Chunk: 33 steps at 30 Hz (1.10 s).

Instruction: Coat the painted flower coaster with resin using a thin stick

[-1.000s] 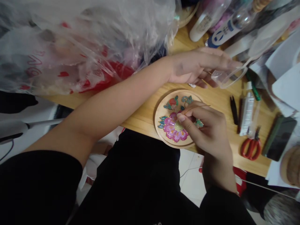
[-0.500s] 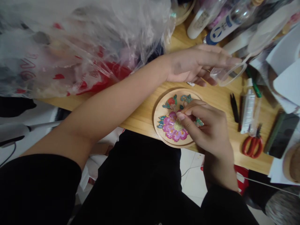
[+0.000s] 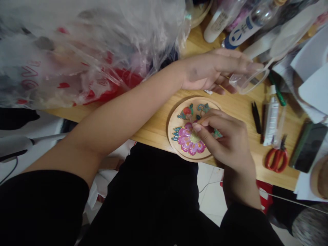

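Observation:
My left hand (image 3: 217,71) reaches across the table and holds a small clear plastic cup (image 3: 248,82) by its rim, with the fingers fairly straight. The cup is tilted. Below it, my right hand (image 3: 225,136) pinches a thin wooden stick (image 3: 208,117) between thumb and forefinger; its tip is hidden by the fingers. Under that hand lies a round wooden plate (image 3: 174,121) decorated with a glossy pink flower (image 3: 191,141), teal leaves and a red fruit-like motif (image 3: 188,111). The right hand covers the plate's right part.
Right of the plate lie black tweezers (image 3: 256,117), a white tube (image 3: 271,119), red-handled scissors (image 3: 276,160), a green pen (image 3: 279,92) and a dark phone (image 3: 307,147). Bottles (image 3: 241,34) stand at the back. A large clear plastic bag (image 3: 89,51) fills the upper left.
Very little differs. My right thumb and fingers have shifted slightly left over the flower; the left hand and cup stay in place.

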### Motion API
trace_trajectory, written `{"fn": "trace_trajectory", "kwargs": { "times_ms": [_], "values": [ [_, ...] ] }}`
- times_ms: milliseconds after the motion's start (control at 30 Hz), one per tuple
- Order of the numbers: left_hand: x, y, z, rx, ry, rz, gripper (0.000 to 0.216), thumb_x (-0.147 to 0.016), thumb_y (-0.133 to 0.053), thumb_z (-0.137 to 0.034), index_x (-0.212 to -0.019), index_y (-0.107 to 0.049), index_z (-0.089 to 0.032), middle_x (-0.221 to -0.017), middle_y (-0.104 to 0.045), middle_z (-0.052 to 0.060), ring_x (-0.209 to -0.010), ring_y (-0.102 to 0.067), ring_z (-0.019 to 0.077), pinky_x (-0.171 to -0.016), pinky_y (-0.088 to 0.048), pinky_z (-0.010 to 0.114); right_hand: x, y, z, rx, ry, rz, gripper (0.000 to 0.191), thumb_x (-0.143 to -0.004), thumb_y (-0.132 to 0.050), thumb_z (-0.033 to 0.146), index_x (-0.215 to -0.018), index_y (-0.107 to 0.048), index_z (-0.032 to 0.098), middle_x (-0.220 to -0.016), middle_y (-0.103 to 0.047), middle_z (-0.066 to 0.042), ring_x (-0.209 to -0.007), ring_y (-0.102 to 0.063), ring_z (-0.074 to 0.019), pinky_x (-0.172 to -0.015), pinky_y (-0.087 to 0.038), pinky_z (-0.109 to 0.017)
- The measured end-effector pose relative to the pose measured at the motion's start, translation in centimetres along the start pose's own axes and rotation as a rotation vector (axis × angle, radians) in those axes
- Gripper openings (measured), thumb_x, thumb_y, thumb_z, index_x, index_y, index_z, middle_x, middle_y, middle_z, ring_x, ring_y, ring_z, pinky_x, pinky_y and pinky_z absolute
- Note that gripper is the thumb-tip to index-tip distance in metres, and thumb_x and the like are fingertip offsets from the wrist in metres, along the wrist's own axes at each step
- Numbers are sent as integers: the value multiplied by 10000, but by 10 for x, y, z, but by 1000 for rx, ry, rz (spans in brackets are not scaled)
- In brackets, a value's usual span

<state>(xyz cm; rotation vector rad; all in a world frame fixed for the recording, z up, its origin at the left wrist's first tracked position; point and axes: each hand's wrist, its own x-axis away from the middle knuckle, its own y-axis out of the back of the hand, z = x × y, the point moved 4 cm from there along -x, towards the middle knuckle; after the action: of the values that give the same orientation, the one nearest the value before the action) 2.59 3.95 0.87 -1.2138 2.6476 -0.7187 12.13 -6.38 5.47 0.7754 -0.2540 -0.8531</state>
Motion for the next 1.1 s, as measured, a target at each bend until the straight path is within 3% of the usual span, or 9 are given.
{"fn": "trace_trajectory", "kwargs": {
  "times_ms": [100,267,400,500,600,700,867,1100],
  "values": [
    [0,0,0,-5,0,3,400,-800,-701,-428,-1020,-584,-115,-972,-629,39,-956,-663,164,-788,-425,276,1,2,-1,-29,13,-20,243,-880,-607,214,-656,-512,209,-664,-570,-2,-636,-533,-135,-605,-404,-310],
    [0,0,0,29,-19,9,275,-842,-670,-357,-955,-580,-123,-872,-624,4,-880,-663,106,-782,-445,239,6,12,-4,-184,-43,-120,229,-874,-627,232,-659,-549,218,-662,-569,4,-640,-531,-138,-601,-405,-312],
    [2,-3,-2,75,12,-6,156,-892,-605,-282,-904,-585,-128,-774,-651,-21,-694,-641,39,-673,-442,176,9,25,-11,-218,-130,-359,262,-880,-622,306,-640,-552,226,-640,-526,3,-625,-492,-144,-598,-391,-324],
    [4,-6,-5,128,5,-25,101,-892,-591,-218,-857,-577,-124,-739,-675,2,-594,-624,42,-570,-425,163,10,34,-16,-276,-77,-582,266,-865,-633,321,-632,-545,228,-620,-503,4,-618,-477,-150,-589,-371,-324],
    [5,-4,-3,146,28,-40,100,-825,-666,-187,-842,-584,-131,-754,-687,8,-628,-642,67,-591,-440,186,11,43,-24,-332,-41,-766,242,-847,-654,308,-644,-552,225,-603,-474,17,-594,-466,-139,-564,-345,-301],
    [3,-1,1,175,32,-2,290,-685,-812,-263,-876,-630,-144,-812,-698,14,-717,-660,90,-664,-471,221,13,51,-34,-310,-87,-893,259,-850,-655,311,-635,-547,213,-600,-464,32,-570,-439,-115,-564,-342,-282],
    [1,1,1,184,40,8,472,-512,-906,-339,-873,-673,-144,-808,-701,-2,-681,-639,66,-608,-428,193,13,52,-37,-84,-126,-880,231,-888,-615,295,-679,-575,206,-645,-548,22,-618,-496,-118,-599,-384,-281],
    [5,-3,-1,143,66,-36,487,-490,-914,-335,-853,-660,-133,-765,-695,-8,-675,-647,78,-645,-440,206,5,44,-21,308,-25,-812,223,-871,-611,205,-665,-525,201,-609,-509,35,-542,-450,-96,-515,-348,-260]
  ]
}}
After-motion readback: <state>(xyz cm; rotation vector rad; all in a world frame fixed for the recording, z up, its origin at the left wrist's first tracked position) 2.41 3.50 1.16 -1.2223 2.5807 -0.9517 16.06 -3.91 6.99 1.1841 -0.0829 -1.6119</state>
